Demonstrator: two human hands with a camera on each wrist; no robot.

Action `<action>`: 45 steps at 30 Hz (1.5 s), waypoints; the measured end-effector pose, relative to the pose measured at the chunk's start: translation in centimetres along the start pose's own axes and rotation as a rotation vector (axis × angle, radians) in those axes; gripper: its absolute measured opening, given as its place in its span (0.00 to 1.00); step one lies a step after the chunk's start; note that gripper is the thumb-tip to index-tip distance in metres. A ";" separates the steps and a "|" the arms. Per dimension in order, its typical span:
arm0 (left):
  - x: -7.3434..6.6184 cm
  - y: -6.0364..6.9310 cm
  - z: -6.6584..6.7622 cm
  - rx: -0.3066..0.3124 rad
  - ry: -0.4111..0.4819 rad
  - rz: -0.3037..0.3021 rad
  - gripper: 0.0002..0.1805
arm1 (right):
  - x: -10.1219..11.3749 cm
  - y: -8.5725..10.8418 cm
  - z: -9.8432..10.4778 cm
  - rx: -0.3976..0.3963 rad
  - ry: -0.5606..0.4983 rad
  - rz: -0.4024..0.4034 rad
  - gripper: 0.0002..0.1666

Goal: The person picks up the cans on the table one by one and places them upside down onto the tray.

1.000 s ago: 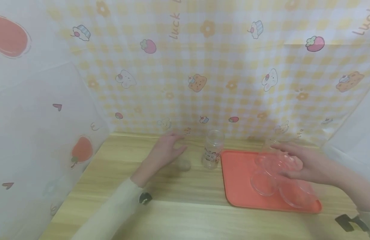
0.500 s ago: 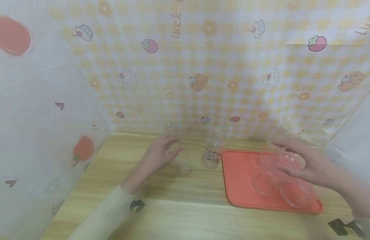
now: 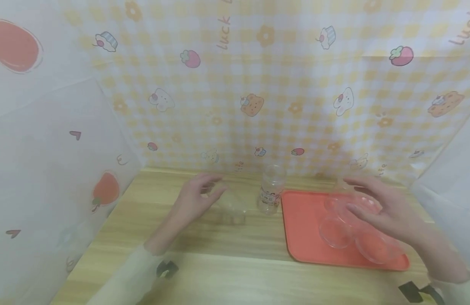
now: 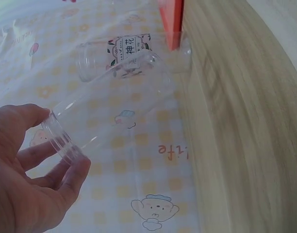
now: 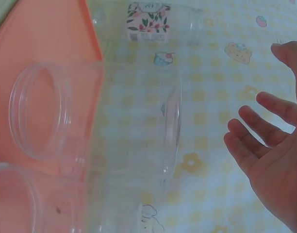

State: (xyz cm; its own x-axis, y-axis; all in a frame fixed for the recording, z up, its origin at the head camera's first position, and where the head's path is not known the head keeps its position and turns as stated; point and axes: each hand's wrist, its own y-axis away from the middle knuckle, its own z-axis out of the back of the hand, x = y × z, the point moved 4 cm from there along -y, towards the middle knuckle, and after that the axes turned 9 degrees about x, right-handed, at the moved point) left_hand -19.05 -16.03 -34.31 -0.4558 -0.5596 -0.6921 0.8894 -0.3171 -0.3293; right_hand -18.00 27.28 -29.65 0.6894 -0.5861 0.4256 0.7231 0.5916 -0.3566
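Note:
My left hand (image 3: 193, 199) pinches the threaded rim of a clear plastic jar (image 4: 114, 107) between thumb and fingers. The jar is tilted, and its outline is faint in the head view. Just right of it, a second clear jar with a printed floral label (image 3: 270, 192) stands upright on the table. My right hand (image 3: 391, 207) hovers over the coral tray with its fingers spread. In the right wrist view that hand holds nothing and is apart from the clear jars (image 5: 124, 116) grouped there.
The coral tray (image 3: 301, 228) lies on the right of the wooden table (image 3: 212, 241), bearing several transparent jars (image 3: 335, 232) close together. A yellow checked cloth (image 3: 219, 84) hangs behind the table, and a pale cloth (image 3: 48, 182) hangs on the left.
My left hand has drawn back to the left and slightly down, and the jar in it has changed its tilt. My right forearm has shifted left; the labelled jar and tray stay put.

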 end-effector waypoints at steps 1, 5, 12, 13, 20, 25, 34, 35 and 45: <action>0.1 0.1 0.0 0.002 0.006 0.000 0.19 | 0.0 0.0 -0.1 -0.004 -0.024 0.001 0.43; 0.3 0.4 0.2 0.005 0.033 -0.004 0.19 | 0.0 -0.1 -0.6 -0.020 -0.069 -0.009 0.42; 0.2 0.8 0.3 0.003 0.045 -0.023 0.19 | 0.2 -0.4 -1.5 -0.026 -0.092 0.015 0.42; 0.2 0.9 0.3 0.004 0.048 -0.024 0.19 | 0.2 -0.5 -1.6 -0.025 -0.100 0.025 0.41; 0.3 1.1 0.2 -0.009 0.084 -0.020 0.20 | 0.4 -0.8 -2.5 -0.030 -0.150 0.029 0.39; 0.5 1.3 0.0 -0.024 0.111 -0.003 0.19 | 0.7 -1.0 -3.3 -0.023 -0.176 -0.019 0.36; 0.6 1.8 -0.4 -0.031 0.183 0.074 0.18 | 1.1 -1.4 -4.2 -0.025 -0.228 -0.022 0.35; 0.6 1.9 -0.4 -0.030 0.188 0.080 0.18 | 1.1 -1.5 -4.3 -0.022 -0.239 -0.020 0.35; 0.8 2.1 -0.9 -0.041 0.266 0.047 0.18 | 1.4 -1.6 -5.7 0.021 -0.323 -0.071 0.34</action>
State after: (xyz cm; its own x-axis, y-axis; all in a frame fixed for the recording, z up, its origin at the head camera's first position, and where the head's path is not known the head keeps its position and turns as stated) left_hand -17.51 -16.48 -36.12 -0.3936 -0.3503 -0.8499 0.9124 -0.2615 -0.3148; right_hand -17.95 22.32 -33.18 0.5855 -0.4223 0.6920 0.7654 0.5691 -0.3004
